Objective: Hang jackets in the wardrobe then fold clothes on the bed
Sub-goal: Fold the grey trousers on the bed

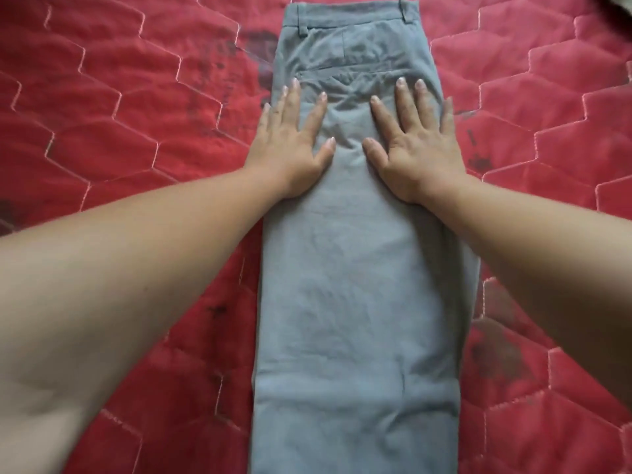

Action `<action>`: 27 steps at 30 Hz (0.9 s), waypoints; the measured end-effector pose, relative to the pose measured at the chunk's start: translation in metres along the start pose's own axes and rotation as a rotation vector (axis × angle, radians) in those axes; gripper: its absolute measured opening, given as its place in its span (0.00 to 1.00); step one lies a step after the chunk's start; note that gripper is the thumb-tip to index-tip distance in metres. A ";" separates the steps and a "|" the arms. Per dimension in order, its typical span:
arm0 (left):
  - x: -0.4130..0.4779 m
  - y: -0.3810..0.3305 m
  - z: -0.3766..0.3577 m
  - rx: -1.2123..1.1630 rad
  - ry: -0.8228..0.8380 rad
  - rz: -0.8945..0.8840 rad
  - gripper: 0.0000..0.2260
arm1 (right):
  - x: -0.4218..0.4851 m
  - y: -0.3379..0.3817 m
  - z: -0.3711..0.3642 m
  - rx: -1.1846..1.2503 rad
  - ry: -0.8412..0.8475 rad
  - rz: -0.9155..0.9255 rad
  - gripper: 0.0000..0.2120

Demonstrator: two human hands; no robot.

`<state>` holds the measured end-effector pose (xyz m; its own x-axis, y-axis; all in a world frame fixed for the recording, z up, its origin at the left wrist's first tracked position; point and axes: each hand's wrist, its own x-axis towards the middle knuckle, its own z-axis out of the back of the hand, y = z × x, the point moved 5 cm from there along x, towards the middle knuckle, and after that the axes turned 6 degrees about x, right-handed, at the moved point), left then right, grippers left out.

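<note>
a pair of grey trousers, already doubled leg over leg, lies lengthwise down the centre of the frame on a red quilted bedspread, waistband at the top and legs running off the bottom edge. both hands press flat on the cloth just below the back pocket in the upper middle of the frame: the left hand on the trousers' left edge, its outer fingers spilling onto the bedspread, the right hand near the right edge. fingers on both are straight and spread, gripping nothing.

the step in hand looks like smoothing before the next fold. to do it well, the palms would sweep outward and down the legs, pushing the creases (several show in the lower centre) off the edges rather than bunching them, while keeping the two legs aligned. a pale object sits barely visible at the upper right corner; what it is cannot be told. no jackets or wardrobe are in view.
</note>
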<state>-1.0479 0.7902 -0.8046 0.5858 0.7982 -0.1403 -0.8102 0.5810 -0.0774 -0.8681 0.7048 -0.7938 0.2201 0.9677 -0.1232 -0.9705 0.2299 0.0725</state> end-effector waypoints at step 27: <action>-0.496 -0.053 -0.037 -0.467 0.090 0.195 0.28 | -0.515 0.092 -0.040 1.131 -0.179 -0.799 0.34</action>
<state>-1.2960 0.3580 -0.7678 0.4355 0.8558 -0.2791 -0.8389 0.2734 -0.4707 -1.0747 0.2232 -0.7630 0.7625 0.5168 -0.3893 0.0079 0.5942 0.8043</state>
